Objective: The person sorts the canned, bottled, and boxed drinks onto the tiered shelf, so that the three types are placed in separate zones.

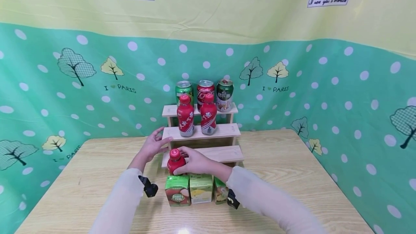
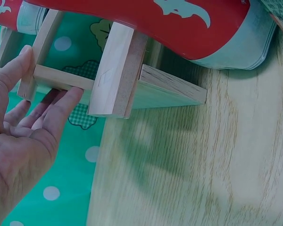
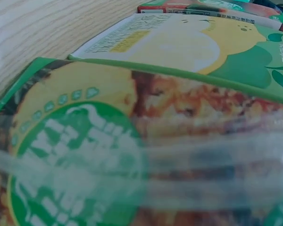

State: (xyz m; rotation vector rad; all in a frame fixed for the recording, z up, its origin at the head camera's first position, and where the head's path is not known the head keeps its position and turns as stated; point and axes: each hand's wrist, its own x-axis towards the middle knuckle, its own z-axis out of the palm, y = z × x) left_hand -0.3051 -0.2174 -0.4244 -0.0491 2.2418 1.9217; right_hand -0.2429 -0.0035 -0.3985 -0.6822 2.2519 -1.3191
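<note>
My right hand (image 1: 195, 161) grips a red plastic bottle (image 1: 175, 162) at the left end of the lowest step of a three-step wooden rack (image 1: 224, 153). Large and close in the left wrist view, that bottle (image 2: 212, 28) is near the lowest plank; whether it touches the plank cannot be told. My left hand (image 1: 152, 146) holds the rack's left side, with the thumb at the middle plank's end and the fingers by the side bar. Two similar red bottles, one on the left (image 1: 186, 120) and one beside it (image 1: 208, 118), stand on the middle step.
On the top step stand a green can (image 1: 184, 90), a red can (image 1: 206, 90) and a dark green can (image 1: 225, 96). In front of the rack are a red-brown box (image 1: 177, 193), a yellow-green box (image 1: 201, 191) and a food-picture box (image 3: 75, 165). A patterned curtain hangs behind.
</note>
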